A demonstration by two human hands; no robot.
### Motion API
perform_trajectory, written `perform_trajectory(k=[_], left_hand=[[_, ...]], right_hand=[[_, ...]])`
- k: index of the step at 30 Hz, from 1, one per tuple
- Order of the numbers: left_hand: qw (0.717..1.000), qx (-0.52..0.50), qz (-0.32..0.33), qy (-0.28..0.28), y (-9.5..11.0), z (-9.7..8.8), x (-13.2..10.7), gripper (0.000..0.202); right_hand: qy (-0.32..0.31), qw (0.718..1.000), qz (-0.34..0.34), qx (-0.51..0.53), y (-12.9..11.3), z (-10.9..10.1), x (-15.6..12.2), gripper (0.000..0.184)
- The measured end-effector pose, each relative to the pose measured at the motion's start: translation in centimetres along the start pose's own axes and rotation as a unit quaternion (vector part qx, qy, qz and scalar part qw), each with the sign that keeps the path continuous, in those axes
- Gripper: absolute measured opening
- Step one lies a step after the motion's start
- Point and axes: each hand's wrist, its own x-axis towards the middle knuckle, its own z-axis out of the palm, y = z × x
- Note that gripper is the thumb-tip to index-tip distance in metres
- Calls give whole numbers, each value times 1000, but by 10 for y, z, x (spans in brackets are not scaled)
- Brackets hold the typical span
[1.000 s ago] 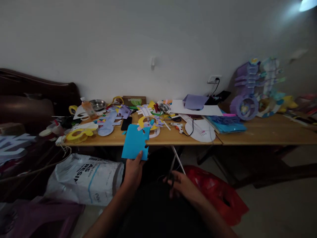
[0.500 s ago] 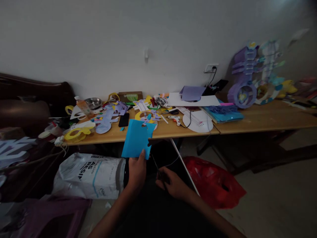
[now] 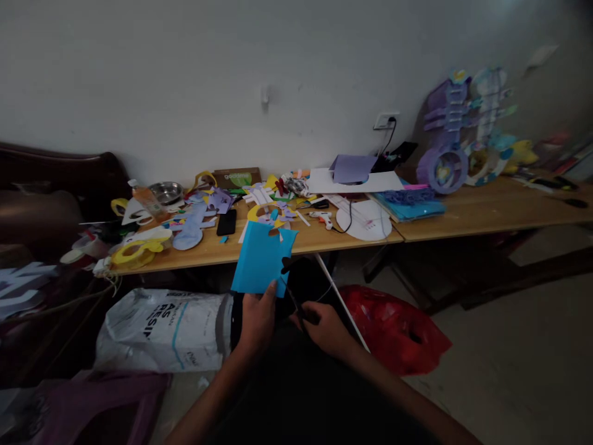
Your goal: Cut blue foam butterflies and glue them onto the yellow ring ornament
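Left hand (image 3: 257, 318) is pinching the bottom edge of a blue foam sheet (image 3: 260, 258), holding it upright in front of the near edge of the wooden table (image 3: 486, 213), notches cut out of its right side. Right hand (image 3: 325, 327) sits at three o'clock from the left one, fingers curled tight around the handles of dark scissors (image 3: 291, 295), blades angled up toward eleven o'clock and meeting the sheet's lower right edge. Up at twelve o'clock from the sheet, the tabletop is a jumble of paper cutouts, with a black phone (image 3: 227, 222) at eleven and a white glue gun (image 3: 323, 217) at one. Down at nine o'clock lies a white sack (image 3: 162, 330); at three o'clock, a red plastic bag (image 3: 398, 330) on the floor
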Motion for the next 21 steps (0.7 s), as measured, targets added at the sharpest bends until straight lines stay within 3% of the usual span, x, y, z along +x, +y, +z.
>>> perform_trajectory(k=[16, 21], left_hand=[[997, 73, -31, -18, -7, -5, 2, 46], [996, 83, -35, -18, -6, -4, 3, 41]], right_hand=[[-20, 998, -20, -52, 4, -6, -1, 27], [-17, 998, -24, -59, 8, -6, -3, 24]])
